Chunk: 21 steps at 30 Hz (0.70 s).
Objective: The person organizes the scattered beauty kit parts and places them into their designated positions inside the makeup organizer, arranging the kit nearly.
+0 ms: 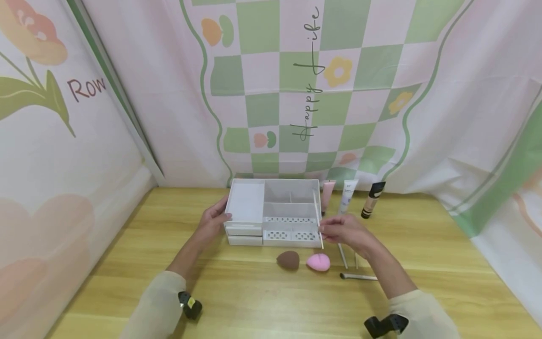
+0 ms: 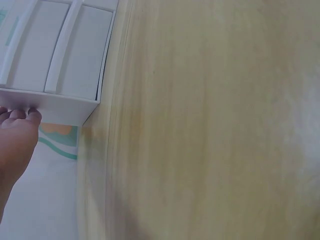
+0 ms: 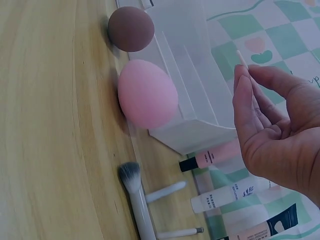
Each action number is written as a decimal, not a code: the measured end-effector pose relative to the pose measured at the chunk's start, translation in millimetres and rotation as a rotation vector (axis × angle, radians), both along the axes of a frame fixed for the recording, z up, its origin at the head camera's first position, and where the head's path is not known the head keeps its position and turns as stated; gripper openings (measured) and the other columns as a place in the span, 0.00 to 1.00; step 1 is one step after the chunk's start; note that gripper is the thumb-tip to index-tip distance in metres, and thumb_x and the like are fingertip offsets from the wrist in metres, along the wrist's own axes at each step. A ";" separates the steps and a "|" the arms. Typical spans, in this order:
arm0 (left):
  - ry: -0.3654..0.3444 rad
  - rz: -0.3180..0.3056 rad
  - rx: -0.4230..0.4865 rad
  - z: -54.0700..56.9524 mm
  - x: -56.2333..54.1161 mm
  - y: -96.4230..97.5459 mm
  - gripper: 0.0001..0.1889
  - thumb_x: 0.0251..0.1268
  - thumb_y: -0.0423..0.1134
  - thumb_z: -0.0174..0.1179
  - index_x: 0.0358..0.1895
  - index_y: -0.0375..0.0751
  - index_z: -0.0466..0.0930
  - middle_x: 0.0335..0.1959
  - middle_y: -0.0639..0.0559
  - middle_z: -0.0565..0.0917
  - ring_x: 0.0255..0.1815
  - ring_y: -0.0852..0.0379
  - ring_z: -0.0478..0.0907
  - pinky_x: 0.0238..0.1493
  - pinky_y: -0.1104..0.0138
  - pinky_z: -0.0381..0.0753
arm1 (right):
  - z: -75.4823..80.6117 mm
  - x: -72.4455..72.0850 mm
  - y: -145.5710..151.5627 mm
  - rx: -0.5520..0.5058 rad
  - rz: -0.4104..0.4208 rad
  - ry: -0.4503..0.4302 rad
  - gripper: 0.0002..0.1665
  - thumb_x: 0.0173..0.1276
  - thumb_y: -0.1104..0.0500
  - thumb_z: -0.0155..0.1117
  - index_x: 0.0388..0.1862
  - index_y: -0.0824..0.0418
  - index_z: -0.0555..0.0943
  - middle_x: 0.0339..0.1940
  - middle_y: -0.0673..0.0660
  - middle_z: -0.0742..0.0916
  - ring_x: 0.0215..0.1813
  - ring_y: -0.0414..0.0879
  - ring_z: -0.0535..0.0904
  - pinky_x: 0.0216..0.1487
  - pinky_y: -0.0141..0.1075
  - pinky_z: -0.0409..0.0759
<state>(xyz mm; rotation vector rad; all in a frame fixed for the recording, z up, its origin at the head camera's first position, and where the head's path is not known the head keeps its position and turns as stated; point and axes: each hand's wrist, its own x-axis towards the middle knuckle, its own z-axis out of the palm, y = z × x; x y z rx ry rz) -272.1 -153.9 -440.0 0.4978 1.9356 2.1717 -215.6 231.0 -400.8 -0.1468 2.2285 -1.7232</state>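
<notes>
A white cosmetics organizer [image 1: 244, 202] stands on the wooden table, with drawers at its left and open compartments at its right. My left hand [image 1: 212, 221] holds it by the left side, thumb at the upper edge; in the left wrist view the fingertips [image 2: 34, 114] meet the side wall. Between thumb and fingers, my right hand [image 1: 345, 230] pinches a thin white stick [image 1: 318, 214] at the organizer's right end. Only the tip of this stick [image 3: 242, 58] shows above the fingers in the right wrist view.
Before the organizer lie a brown makeup sponge [image 1: 288, 260] and a pink one [image 1: 318, 262]. Makeup brushes [image 1: 359, 277] lie to their right. Behind my right hand stand a pink tube [image 1: 328, 192], a white tube [image 1: 348, 194] and a black-and-beige tube [image 1: 373, 199]. A patterned curtain [image 1: 296, 108] hangs behind.
</notes>
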 end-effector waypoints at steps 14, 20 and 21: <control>0.020 -0.019 -0.008 0.6 0.2 -2.1 0.36 0.74 0.25 0.46 0.81 0.31 0.44 0.85 0.39 0.44 0.87 0.42 0.42 0.80 0.65 0.57 | -0.6 -13.8 -22.9 -0.118 -0.011 -0.049 0.25 0.71 0.66 0.61 0.62 0.80 0.72 0.37 0.48 0.88 0.39 0.36 0.85 0.46 0.25 0.88; 0.019 -0.018 -0.003 0.4 -0.6 -2.3 0.36 0.73 0.25 0.46 0.81 0.31 0.44 0.85 0.39 0.44 0.87 0.41 0.42 0.81 0.63 0.56 | -0.3 -18.7 -33.5 -0.142 -0.025 -0.069 0.23 0.71 0.66 0.61 0.61 0.78 0.73 0.38 0.50 0.88 0.39 0.36 0.85 0.47 0.25 0.88; 0.016 -0.018 -0.003 0.5 -0.7 -2.3 0.36 0.73 0.25 0.47 0.81 0.31 0.43 0.85 0.39 0.44 0.87 0.41 0.42 0.81 0.63 0.56 | -0.1 -19.6 -35.3 -0.146 -0.027 -0.072 0.23 0.71 0.66 0.61 0.61 0.78 0.73 0.38 0.50 0.88 0.40 0.36 0.85 0.47 0.25 0.88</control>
